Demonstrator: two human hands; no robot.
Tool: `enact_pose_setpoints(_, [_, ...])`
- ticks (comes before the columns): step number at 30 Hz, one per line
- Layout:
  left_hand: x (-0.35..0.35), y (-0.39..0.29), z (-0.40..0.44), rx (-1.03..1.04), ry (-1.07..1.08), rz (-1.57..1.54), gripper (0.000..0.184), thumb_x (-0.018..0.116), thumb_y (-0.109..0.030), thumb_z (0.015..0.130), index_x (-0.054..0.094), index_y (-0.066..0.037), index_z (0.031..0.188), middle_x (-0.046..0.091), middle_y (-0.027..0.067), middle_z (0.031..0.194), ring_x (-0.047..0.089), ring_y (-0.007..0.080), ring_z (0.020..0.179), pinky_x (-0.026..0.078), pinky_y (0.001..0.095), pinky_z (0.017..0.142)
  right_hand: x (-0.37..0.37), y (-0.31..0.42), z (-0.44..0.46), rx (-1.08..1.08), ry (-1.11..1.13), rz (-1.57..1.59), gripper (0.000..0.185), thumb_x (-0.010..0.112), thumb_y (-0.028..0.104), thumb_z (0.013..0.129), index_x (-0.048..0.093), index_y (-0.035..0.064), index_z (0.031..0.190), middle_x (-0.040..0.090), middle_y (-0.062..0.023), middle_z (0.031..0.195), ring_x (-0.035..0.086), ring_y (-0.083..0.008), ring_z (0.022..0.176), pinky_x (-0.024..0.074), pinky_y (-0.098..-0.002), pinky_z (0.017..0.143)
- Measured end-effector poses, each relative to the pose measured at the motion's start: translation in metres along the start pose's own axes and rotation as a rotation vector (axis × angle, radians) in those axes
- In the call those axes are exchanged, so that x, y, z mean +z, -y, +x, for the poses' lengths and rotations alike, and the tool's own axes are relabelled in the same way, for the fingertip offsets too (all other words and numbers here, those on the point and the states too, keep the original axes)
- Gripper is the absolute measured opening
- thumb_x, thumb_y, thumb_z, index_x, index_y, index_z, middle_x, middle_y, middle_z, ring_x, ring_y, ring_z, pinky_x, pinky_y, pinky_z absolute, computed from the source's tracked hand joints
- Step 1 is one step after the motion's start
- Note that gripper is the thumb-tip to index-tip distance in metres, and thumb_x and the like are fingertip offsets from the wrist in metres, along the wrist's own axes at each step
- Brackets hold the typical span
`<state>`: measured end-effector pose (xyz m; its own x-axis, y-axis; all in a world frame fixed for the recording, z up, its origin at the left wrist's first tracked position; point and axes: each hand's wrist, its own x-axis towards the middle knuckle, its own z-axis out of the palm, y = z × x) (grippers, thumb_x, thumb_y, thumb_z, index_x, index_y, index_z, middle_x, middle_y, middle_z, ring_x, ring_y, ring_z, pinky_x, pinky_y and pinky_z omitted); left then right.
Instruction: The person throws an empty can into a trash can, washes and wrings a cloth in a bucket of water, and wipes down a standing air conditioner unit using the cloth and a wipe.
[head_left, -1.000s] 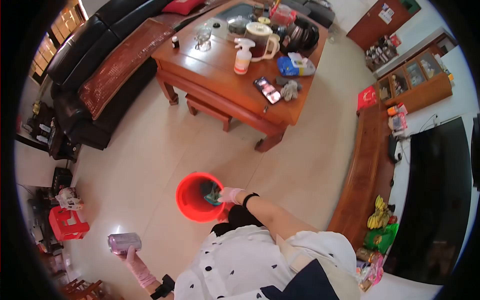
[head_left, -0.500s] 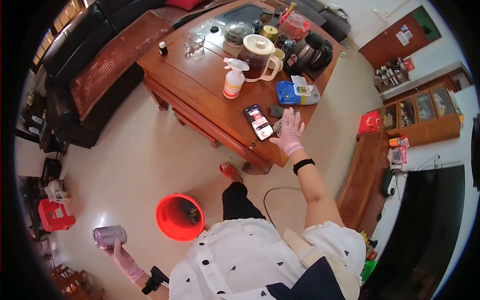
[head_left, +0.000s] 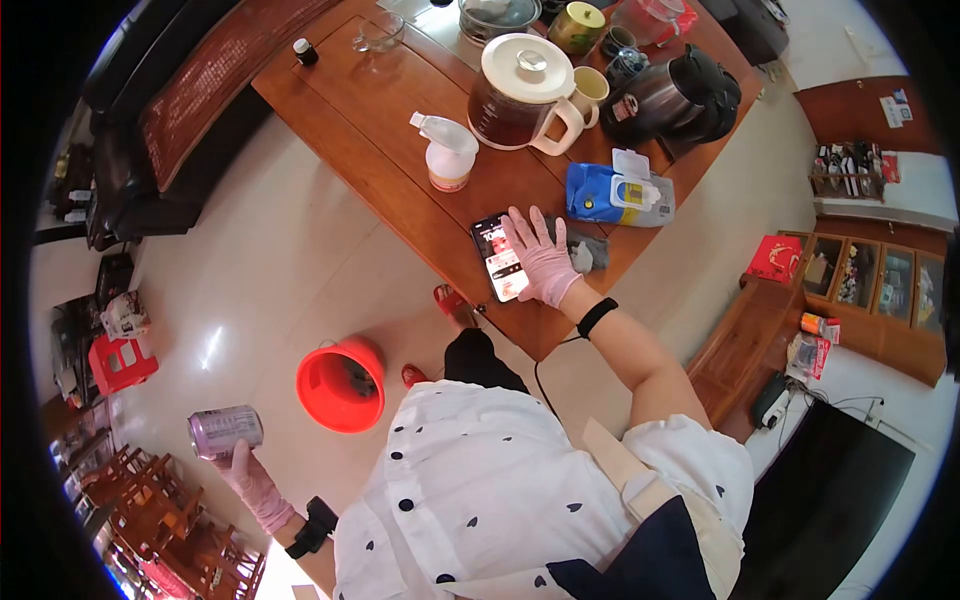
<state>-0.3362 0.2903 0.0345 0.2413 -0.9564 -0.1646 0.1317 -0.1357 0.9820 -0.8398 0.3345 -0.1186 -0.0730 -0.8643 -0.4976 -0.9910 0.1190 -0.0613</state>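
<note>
Our left hand's [head_left: 250, 486] grip was closed round a purple drink can [head_left: 225, 431], held sideways over the floor, probably out of our right hand's [head_left: 543, 262] way. The right grip was released, fingers spread over the smartphone's [head_left: 492, 250] edge beside a grey cloth [head_left: 594, 247] on the table [head_left: 370, 140]; we could not tell whether it touched either. The wipes packet [head_left: 592, 196] had its flap up, presumably for easy access. The lidded glass pitcher [head_left: 505, 115] held dark liquid; the red bucket [head_left: 324, 402] held something dark we could not make out.

Single wide head view, taken from above the shirt [head_left: 480, 480], facing forward and steeply down, close to the near corner of the table [head_left: 375, 140].
</note>
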Motion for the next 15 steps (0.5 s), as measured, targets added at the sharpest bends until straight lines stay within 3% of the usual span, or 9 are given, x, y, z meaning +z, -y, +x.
enact_pose_setpoints(5, [0.014, -0.005, -0.011, 0.013, -0.075, -0.005, 0.066, 0.062, 0.003, 0.075, 0.039, -0.008, 0.136, 0.044, 0.0092, 0.132, 0.043, 0.0242, 0.121, 0.035, 0.0394, 0.105, -0.009, -0.022, 0.027, 0.115, -0.237, 0.009, 0.118, 0.076, 0.047, 0.064, 0.005, 0.0089, 0.149, 0.006, -0.0104, 0.156, 0.006, -0.0328, 0.143, 0.0113, -0.0575, 0.106])
enact_pose_setpoints(7, [0.012, -0.004, -0.01, 0.071, -0.082, 0.014, 0.061, 0.064, -0.001, 0.077, 0.041, -0.009, 0.133, 0.047, 0.0078, 0.129, 0.047, 0.0227, 0.115, 0.039, 0.0381, 0.101, -0.018, -0.037, 0.041, 0.379, -0.479, 0.117, 0.114, 0.073, 0.048, 0.067, 0.006, 0.0079, 0.149, 0.01, -0.0107, 0.155, 0.009, -0.0312, 0.142, 0.0154, -0.0552, 0.104])
enact_pose_setpoints(8, [0.012, -0.004, -0.012, 0.071, -0.095, 0.017, 0.061, 0.064, -0.001, 0.077, 0.041, -0.009, 0.133, 0.047, 0.0078, 0.129, 0.047, 0.0227, 0.115, 0.039, 0.0381, 0.101, -0.021, -0.044, 0.043, 0.413, -0.518, 0.108, 0.112, 0.072, 0.048, 0.068, 0.006, 0.0072, 0.149, 0.016, -0.0105, 0.154, 0.012, -0.0293, 0.142, 0.0182, -0.0525, 0.101])
enact_pose_setpoints(11, [0.021, -0.006, -0.014, 0.093, -0.107, 0.014, 0.06, 0.064, -0.002, 0.078, 0.041, -0.01, 0.132, 0.047, 0.0076, 0.128, 0.047, 0.0219, 0.113, 0.039, 0.0379, 0.099, -0.024, -0.06, 0.045, 0.399, -0.55, 0.082, 0.112, 0.072, 0.048, 0.068, 0.005, 0.0075, 0.149, 0.019, -0.0103, 0.152, 0.013, -0.0284, 0.141, 0.019, -0.0516, 0.099])
enact_pose_setpoints(12, [0.018, -0.006, -0.011, 0.096, -0.11, 0.05, 0.06, 0.063, -0.001, 0.077, 0.041, -0.01, 0.133, 0.047, 0.0074, 0.128, 0.046, 0.0216, 0.115, 0.037, 0.0378, 0.101, -0.023, -0.062, 0.042, 0.351, -0.635, 0.092, 0.105, 0.072, 0.042, 0.069, 0.011, 0.0073, 0.148, 0.028, -0.0102, 0.147, 0.022, -0.0289, 0.137, 0.0204, -0.0491, 0.098])
enact_pose_setpoints(13, [0.017, -0.006, -0.011, 0.098, -0.115, 0.086, 0.061, 0.063, -0.001, 0.076, 0.041, -0.01, 0.133, 0.046, 0.0073, 0.128, 0.044, 0.0212, 0.116, 0.035, 0.0377, 0.102, -0.021, -0.063, 0.039, 0.341, -0.635, 0.09, 0.105, 0.072, 0.042, 0.069, 0.011, 0.0073, 0.148, 0.028, -0.0102, 0.147, 0.022, -0.0289, 0.137, 0.0204, -0.0491, 0.098])
enact_pose_setpoints(15, [0.02, -0.006, -0.012, 0.104, -0.126, 0.08, 0.061, 0.063, -0.001, 0.076, 0.042, -0.01, 0.133, 0.046, 0.0071, 0.127, 0.045, 0.0209, 0.115, 0.036, 0.0375, 0.101, -0.016, -0.061, 0.028, 0.23, -0.632, 0.221, 0.094, 0.072, 0.036, 0.07, 0.023, 0.0074, 0.145, 0.039, -0.0094, 0.139, 0.033, -0.0279, 0.128, 0.0233, -0.0467, 0.095])
